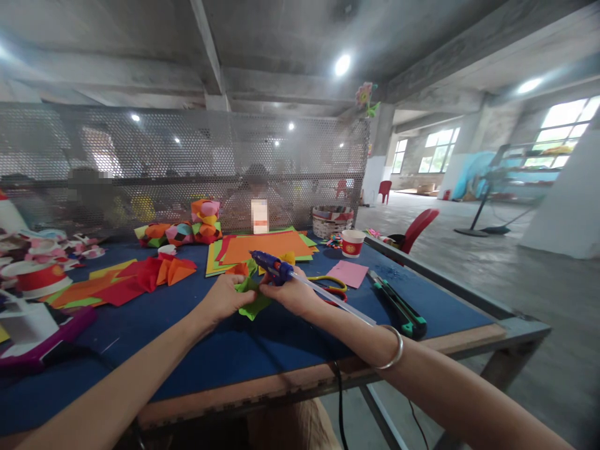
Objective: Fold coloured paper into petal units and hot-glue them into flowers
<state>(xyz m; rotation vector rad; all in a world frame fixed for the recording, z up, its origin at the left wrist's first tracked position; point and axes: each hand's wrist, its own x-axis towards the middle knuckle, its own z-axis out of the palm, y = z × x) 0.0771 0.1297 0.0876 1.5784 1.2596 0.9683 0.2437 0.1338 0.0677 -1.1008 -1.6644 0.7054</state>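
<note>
A folded piece of bright green paper (255, 307) is pinched between the fingers and thumb of my left hand (227, 297), just above the blue table. In my right hand (297, 295) is a blue hot glue gun (277, 269), its nozzle pointing to the far left. A long clear glue stick (340, 301) runs out of the gun's back, over my right forearm. My right thumb and fingertips also reach the green paper's edge. Orange and yellow-green folded pieces show just behind my hands. Scissors (341, 284) with yellow and red handles lie partly hidden behind my right hand.
Coloured paper sheets (267, 245) are stacked beyond my hands. To the right lie a pink square (347, 274), a green-and-black utility knife (398, 306) and a paper cup (352, 244). Folded paper balls (204, 219) stand before a mesh screen (178, 150). A purple-based holder (70, 331) sits left.
</note>
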